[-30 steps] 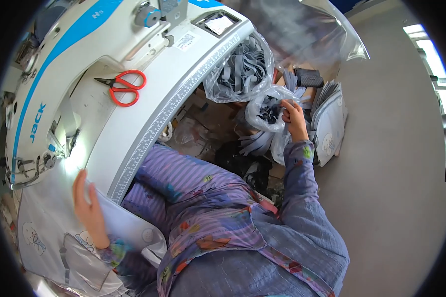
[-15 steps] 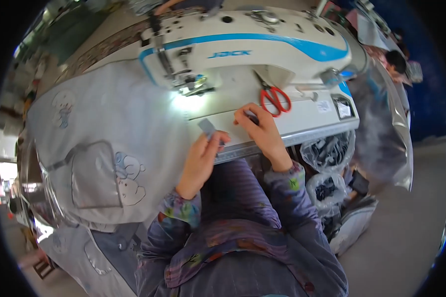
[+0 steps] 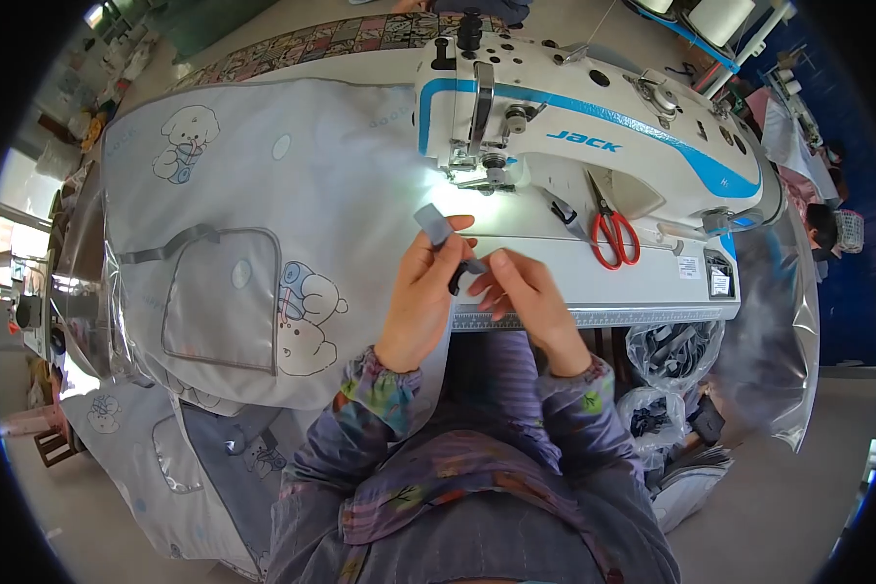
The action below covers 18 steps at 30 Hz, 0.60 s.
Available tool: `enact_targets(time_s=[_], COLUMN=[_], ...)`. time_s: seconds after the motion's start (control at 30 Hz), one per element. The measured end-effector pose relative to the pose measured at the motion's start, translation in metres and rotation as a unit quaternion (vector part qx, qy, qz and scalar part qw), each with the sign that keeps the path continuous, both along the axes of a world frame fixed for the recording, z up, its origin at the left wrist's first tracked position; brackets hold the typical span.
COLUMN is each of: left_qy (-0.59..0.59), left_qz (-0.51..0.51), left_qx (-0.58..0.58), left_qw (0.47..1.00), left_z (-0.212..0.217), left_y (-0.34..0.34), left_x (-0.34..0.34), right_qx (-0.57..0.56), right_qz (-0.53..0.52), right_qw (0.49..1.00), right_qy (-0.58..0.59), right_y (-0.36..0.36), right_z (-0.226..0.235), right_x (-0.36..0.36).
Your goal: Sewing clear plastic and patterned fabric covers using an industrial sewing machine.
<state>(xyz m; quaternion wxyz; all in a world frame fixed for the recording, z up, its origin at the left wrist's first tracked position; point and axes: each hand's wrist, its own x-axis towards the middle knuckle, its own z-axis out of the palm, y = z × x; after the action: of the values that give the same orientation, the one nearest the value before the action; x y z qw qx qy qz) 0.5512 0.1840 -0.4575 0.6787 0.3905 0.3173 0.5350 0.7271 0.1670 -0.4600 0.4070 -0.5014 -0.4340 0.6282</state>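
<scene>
Centrally, a small grey strap piece (image 3: pixel 436 226) is pinched between both hands just in front of the sewing machine (image 3: pixel 594 146) needle area. The left hand (image 3: pixel 424 292) is closed around its upper end; the right hand (image 3: pixel 521 292) is closed on its lower dark end. Red-handled scissors (image 3: pixel 613 234) are seen on the counter (image 3: pixel 652 282) to the right. Printed grey fabric (image 3: pixel 263 214) is spread to the left.

We wear a purple floral long-sleeved top, cuffs patterned green and red, over what seems a striped purple skirt.
</scene>
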Motion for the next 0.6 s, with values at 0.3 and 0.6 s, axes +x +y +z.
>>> enact_targets(time_s=[0.3,0.6], left_qy=[0.041,0.135], left_qz=[0.013,-0.012], left_qx=[0.028,0.075], left_qw=[0.999,0.988], left_z=[0.003,0.005], left_y=[0.001,0.0], left_x=[-0.02,-0.026], right_qx=[0.009,0.026], right_qz=[0.06,0.027], right_qw=[0.989,0.998], right_qy=[0.135,0.042], right_y=[-0.001,-0.003], right_z=[0.008,0.006], right_x=[-0.019,-0.023])
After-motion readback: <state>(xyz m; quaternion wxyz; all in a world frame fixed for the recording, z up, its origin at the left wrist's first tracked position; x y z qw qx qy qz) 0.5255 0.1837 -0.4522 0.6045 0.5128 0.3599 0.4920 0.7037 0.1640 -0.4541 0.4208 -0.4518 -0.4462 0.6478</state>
